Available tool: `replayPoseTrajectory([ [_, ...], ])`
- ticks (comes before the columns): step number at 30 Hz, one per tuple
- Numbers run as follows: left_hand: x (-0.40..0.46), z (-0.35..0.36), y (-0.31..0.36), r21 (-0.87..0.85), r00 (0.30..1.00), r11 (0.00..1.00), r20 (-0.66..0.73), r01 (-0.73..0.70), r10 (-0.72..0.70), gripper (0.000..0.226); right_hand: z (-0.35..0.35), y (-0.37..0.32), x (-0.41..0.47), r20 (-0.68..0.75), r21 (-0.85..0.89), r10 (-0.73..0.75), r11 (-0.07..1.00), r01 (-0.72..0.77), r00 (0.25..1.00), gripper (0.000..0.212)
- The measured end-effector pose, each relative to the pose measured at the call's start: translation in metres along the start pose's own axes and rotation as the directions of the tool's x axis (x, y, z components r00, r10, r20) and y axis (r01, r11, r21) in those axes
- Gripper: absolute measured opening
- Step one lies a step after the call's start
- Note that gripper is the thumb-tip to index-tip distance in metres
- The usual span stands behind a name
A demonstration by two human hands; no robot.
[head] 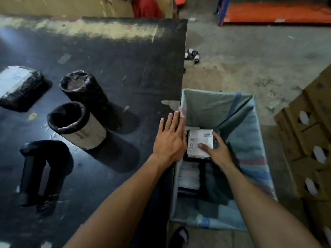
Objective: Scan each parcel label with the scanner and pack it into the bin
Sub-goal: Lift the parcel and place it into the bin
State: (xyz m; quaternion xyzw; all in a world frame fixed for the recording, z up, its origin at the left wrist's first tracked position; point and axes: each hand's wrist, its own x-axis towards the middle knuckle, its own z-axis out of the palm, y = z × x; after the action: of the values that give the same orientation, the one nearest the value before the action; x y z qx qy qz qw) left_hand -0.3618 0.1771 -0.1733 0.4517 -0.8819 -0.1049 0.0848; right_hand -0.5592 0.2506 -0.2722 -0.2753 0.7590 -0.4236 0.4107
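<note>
Two hands are at the bin [247, 122] beside the worktop [111, 56]. By my reading the step is packing: set the parcel [199, 142] flat on those already inside, label up, then let go cleanly. Right hand [217, 152] reaches into the bin, thumb on the white label and fingers curled round the parcel's far edge, grasping it. Left hand [169, 140] lies released, fingers straight, flat on the worktop edge. At nine o'clock of it two wrapped cylinder parcels [84, 111] wait; the scanner [43, 172] lies at eight o'clock
</note>
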Motion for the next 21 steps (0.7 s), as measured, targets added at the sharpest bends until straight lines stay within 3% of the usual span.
replayPoseTrajectory([
  [7,0.001,0.004,0.000,0.029,1.000,1.000,-0.002,0.005,-0.005,0.059,0.037,-0.001,0.058,0.075,0.072,-0.009,0.997,0.003,0.997,0.089],
  [11,0.000,0.007,0.000,0.030,1.000,0.999,-0.014,0.013,-0.013,0.056,0.046,0.014,0.077,0.175,-0.140,0.025,0.990,0.000,0.984,0.101],
  [13,0.001,0.006,0.001,0.026,1.000,1.000,-0.012,0.018,-0.018,0.057,0.044,0.019,0.080,0.147,-0.430,0.132,0.901,-0.057,0.980,0.103],
  [15,0.001,0.004,0.002,0.022,1.000,1.000,-0.003,0.022,-0.022,0.056,0.042,0.019,0.081,0.119,-0.659,0.135,0.752,-0.023,0.984,0.099],
  [18,0.000,0.001,0.005,0.033,0.999,0.998,0.015,0.044,-0.045,0.058,0.049,0.018,0.077,0.207,-0.788,-0.016,0.590,0.176,0.978,0.091],
  [21,0.000,0.001,0.005,0.048,0.994,0.993,0.015,0.107,-0.108,0.059,0.060,0.025,0.069,0.285,-0.801,0.032,0.557,0.220,0.958,0.086],
])
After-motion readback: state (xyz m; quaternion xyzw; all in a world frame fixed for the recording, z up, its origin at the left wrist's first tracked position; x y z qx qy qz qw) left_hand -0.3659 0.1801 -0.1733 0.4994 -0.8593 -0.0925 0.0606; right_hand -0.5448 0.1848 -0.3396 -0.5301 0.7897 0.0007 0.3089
